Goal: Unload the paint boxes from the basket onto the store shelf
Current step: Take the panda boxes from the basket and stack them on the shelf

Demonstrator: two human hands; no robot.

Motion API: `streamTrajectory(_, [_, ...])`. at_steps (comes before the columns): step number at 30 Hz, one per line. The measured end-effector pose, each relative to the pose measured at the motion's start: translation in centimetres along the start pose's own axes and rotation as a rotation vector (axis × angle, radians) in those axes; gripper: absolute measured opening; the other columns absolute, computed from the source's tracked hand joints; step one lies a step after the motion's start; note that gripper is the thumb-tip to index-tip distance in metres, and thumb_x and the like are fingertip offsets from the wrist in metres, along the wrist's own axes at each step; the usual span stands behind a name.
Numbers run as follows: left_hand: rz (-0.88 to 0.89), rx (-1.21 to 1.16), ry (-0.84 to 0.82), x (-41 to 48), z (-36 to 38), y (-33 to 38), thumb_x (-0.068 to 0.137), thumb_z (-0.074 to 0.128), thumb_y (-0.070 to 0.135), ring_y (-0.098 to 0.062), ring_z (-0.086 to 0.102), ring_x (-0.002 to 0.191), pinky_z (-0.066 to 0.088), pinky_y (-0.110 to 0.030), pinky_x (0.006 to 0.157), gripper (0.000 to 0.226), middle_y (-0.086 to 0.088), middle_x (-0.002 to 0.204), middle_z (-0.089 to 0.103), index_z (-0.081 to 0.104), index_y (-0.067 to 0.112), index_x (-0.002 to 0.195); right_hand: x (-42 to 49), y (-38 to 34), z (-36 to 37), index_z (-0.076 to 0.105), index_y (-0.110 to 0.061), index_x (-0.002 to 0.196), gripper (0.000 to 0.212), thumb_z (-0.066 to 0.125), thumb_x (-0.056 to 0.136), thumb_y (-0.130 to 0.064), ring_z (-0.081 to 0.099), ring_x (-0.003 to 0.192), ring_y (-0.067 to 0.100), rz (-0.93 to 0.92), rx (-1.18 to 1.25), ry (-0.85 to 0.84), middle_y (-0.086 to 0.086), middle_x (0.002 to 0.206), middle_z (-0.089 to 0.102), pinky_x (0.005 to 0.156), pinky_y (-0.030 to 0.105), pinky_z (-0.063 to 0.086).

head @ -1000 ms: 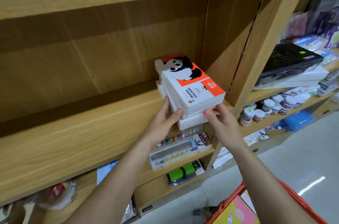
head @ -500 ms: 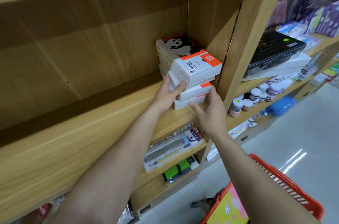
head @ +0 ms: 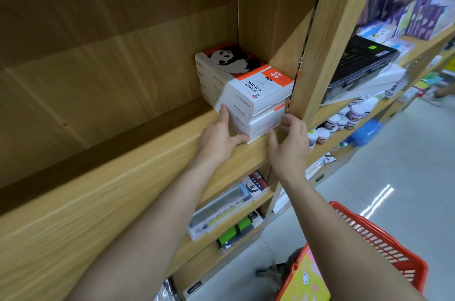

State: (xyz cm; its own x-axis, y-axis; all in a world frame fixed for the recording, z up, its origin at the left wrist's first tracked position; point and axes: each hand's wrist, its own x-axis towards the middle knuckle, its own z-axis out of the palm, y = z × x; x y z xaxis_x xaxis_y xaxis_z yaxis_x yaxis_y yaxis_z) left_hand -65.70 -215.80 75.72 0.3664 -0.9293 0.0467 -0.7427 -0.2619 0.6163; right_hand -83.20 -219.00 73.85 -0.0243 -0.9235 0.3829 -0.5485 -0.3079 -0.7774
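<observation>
We are squaring a stack of paint boxes [head: 248, 88] at the shelf's [head: 138, 172] right front corner. Our left hand [head: 220, 136] and right hand [head: 289, 143] are pressing spread, open fingers against it, gripping nothing. More may be waiting in the basket [head: 384, 244].

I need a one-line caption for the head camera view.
Both hands, left and right, square a stack of watercolour boxes on the wooden shelf.

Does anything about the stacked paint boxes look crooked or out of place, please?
Slightly. The stack of paint boxes sits on the shelf with front ends stepped, not flush. The left hand and right hand touch its lower boxes.
</observation>
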Motion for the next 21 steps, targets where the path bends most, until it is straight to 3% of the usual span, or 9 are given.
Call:
streamTrajectory(3, [0.002,0.059,0.038,0.1,0.6,0.2,0.078,0.077,0.06,-0.034,0.056,0.129,0.049,-0.045,0.099,0.115,-0.014,0.142,0.061,0.008,0.023,0.163,-0.6,0.8,-0.6,0.05,-0.018,0.15,0.054,0.059,0.097,-0.025,0.057,0.131,0.024,-0.167,-0.053,-0.07,0.005,0.147,0.059,0.105,0.037,0.047])
streamTrajectory(5, [0.012,0.013,-0.005,0.1,0.0,-0.1,0.075,0.078,0.063,-0.033,0.053,0.133,0.047,-0.046,0.104,0.119,-0.012,0.148,0.057,0.007,0.024,0.163,-1.0,1.1,-0.6,0.043,-0.021,0.156,0.06,0.054,0.097,-0.028,0.05,0.14,0.022,-0.197,-0.089,-0.123,0.002,0.156,0.051,0.104,0.038,0.047])
streamTrajectory(9, [0.06,-0.219,-0.036,-0.5,-1.3,0.9,0.059,0.075,0.076,-0.025,0.033,0.15,0.033,-0.049,0.119,0.135,-0.004,0.169,0.025,0.004,0.028,0.163,-1.4,0.7,0.1,0.035,-0.023,0.16,0.068,0.051,0.095,-0.035,0.043,0.143,0.026,-0.141,-0.145,-0.179,0.002,0.161,0.043,0.109,0.045,0.044])
streamTrajectory(11, [0.093,-0.193,0.003,-0.4,-1.3,1.7,0.071,0.074,0.071,-0.026,0.026,0.153,0.029,-0.048,0.122,0.127,-0.003,0.172,0.013,0.003,0.021,0.163,-1.3,0.5,0.0,0.031,-0.022,0.162,0.071,0.052,0.095,-0.032,0.043,0.142,0.029,-0.152,-0.183,-0.206,0.004,0.161,0.041,0.109,0.046,0.044])
streamTrajectory(14, [0.082,-0.132,0.028,-0.5,-1.0,2.3,0.085,0.067,0.063,-0.029,0.025,0.153,0.028,-0.047,0.12,0.113,-0.004,0.172,0.009,-0.002,0.019,0.163,-1.2,0.6,-0.7,0.027,-0.023,0.164,0.074,0.055,0.095,-0.027,0.039,0.146,0.027,-0.157,-0.158,-0.268,0.002,0.165,0.036,0.113,0.046,0.043])
streamTrajectory(16, [0.07,-0.14,0.011,-0.7,-1.0,2.4,0.087,0.067,0.061,-0.029,0.026,0.153,0.028,-0.049,0.121,0.11,-0.003,0.172,0.011,-0.002,0.022,0.163,-1.2,-0.1,-1.5,0.032,-0.022,0.162,0.071,0.052,0.094,-0.025,0.042,0.145,0.024,-0.144,-0.091,-0.189,0.0,0.163,0.039,0.111,0.046,0.046])
streamTrajectory(18, [0.077,-0.212,0.013,-0.9,-1.6,2.4,0.084,0.073,0.056,-0.025,0.03,0.151,0.033,-0.051,0.119,0.108,-0.001,0.17,0.023,0.006,0.026,0.163,-1.4,-1.0,-2.2,0.03,-0.024,0.162,0.072,0.048,0.092,-0.024,0.043,0.144,0.021,-0.194,-0.062,-0.069,-0.001,0.164,0.037,0.111,0.036,0.043])
streamTrajectory(21, [0.11,-0.281,0.047,-1.5,-3.1,2.2,0.078,0.08,0.05,-0.017,0.034,0.149,0.035,-0.049,0.119,0.106,0.004,0.165,0.035,0.019,0.027,0.162,-0.6,-2.2,-2.6,0.019,-0.03,0.165,0.07,0.042,0.098,-0.03,0.037,0.147,0.024,-0.313,-0.104,-0.118,-0.005,0.173,0.019,0.112,0.029,0.032])
